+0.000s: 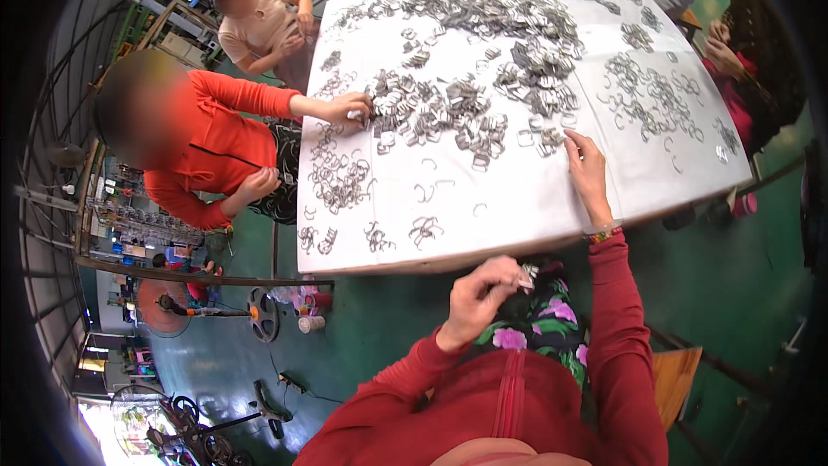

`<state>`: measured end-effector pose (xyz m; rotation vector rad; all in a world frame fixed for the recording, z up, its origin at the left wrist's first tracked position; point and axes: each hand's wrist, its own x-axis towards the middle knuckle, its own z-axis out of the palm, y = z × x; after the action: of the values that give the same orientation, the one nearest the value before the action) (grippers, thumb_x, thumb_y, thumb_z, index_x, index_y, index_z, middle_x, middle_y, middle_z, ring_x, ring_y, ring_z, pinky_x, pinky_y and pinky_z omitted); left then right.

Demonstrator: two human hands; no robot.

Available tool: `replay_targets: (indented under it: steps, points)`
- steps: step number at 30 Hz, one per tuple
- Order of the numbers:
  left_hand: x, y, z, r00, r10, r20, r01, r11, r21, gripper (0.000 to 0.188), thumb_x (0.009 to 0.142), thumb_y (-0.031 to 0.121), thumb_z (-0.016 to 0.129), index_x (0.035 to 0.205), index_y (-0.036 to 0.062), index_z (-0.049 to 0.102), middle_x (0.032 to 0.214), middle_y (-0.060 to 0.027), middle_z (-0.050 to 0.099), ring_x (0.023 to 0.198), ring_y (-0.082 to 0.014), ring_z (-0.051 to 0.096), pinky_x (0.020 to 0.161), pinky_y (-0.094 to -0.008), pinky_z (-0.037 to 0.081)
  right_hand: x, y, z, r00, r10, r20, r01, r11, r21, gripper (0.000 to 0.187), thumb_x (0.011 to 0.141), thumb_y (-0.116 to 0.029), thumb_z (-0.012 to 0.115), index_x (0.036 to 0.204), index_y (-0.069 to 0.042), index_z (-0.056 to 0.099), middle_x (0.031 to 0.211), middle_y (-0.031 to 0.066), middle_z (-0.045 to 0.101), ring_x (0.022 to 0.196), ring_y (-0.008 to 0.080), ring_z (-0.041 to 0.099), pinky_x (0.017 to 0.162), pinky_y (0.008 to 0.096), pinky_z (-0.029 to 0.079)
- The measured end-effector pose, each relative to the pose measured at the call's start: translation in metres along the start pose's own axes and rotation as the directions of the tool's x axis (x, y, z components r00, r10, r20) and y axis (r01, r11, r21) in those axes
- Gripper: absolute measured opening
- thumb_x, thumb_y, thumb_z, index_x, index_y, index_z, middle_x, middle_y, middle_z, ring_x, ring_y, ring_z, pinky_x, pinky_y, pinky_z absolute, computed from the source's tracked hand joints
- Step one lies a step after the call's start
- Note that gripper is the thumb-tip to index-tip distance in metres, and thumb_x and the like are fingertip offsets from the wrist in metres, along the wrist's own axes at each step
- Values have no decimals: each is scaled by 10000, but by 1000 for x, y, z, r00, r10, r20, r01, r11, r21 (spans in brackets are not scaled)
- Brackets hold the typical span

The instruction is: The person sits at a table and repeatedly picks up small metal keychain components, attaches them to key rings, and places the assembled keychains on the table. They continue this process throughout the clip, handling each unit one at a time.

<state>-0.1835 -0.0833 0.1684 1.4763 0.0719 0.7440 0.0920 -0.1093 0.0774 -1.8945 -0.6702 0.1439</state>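
You sit at a white table point(517, 207) over green floor point(733, 293), metal clips point(466, 112) heaped across it. Your right hand point(586, 168) reaches them with fingers spread; your left hand point(483, 293) pinches several clips point(526, 274). A person in orange point(216, 147) sorts opposite.

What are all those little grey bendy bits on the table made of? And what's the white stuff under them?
The little clips look like metal, probably steel: grey, thin, with dull glints. The left hand holds a few above the lap; the right hand touches the heap's edge. The table cover looks like white cloth or paper: matte, with a faint fold line. Which one, I cannot tell.
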Motion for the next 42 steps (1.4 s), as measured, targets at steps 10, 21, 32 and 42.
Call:
replay_targets:
  steps: [10, 21, 32, 42]
  points:
    - [-11, 1, -5, 998, 63, 11, -64, 992, 106, 60, 828, -15, 615, 884, -12, 595, 900, -108, 652, 852, -242, 602, 872, -430, 436, 29, 0, 18, 997, -42, 71, 55, 978, -201, 248, 828, -101, 594, 1051, -1, 549, 775, 156, 572, 704, 274, 583, 627, 345, 493]
    - [-22, 17, -14, 999, 45, -29, -37, 973, 229, 134, 850, -71, 554, 950, -6, 615, 930, -90, 626, 846, -153, 597, 753, -265, 488, -120, -94, -44, 946, 106, 306, -258, 817, 516, 150, 804, 26, 635, 954, 33, 633, 868, 97, 665, 761, 134, 626, 645, 246, 516]
    - [-27, 33, -7, 999, -32, 7, 30, 969, 246, 99, 839, -10, 602, 937, 3, 617, 915, -85, 637, 840, -159, 624, 756, -278, 501, -194, -178, -51, 991, -8, 131, -77, 772, 630, 168, 769, 91, 647, 916, 16, 619, 874, 92, 667, 803, 136, 635, 734, 243, 509]
    - [-56, 8, -13, 997, -66, -44, 73, 977, 199, 105, 814, 116, 629, 898, 55, 636, 823, -42, 626, 773, -224, 571, 730, -347, 440, -207, -150, -49, 981, 39, 191, -145, 798, 584, 184, 825, 61, 596, 1005, 26, 578, 902, 104, 621, 735, 143, 571, 660, 235, 474]
